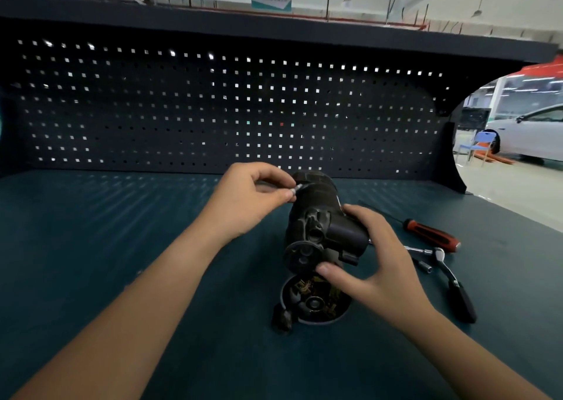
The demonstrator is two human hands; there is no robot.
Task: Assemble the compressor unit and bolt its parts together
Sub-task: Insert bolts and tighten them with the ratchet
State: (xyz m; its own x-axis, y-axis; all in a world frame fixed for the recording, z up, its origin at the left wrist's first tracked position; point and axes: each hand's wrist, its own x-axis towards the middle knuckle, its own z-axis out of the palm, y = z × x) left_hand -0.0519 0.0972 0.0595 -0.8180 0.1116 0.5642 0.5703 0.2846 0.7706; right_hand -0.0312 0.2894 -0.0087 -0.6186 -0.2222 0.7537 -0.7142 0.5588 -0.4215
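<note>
A dark compressor body [320, 220] lies on the blue-green bench top [122, 247], its ported end toward me. My left hand [246, 198] pinches a small silver bolt [293, 190] against the upper left side of the body. My right hand [374, 262] grips the near right end of the body, thumb under it. A round end cover [315, 303] with brass-coloured parts inside lies face up just in front of the body. A small dark piece [281, 319] sits at the cover's left edge.
A red-and-black screwdriver [431, 235] lies to the right. A ratchet wrench [451, 280] and a silver socket [423, 266] lie beside my right hand. A dark pegboard [213, 110] walls off the back of the bench. A white car [530, 134] stands far right.
</note>
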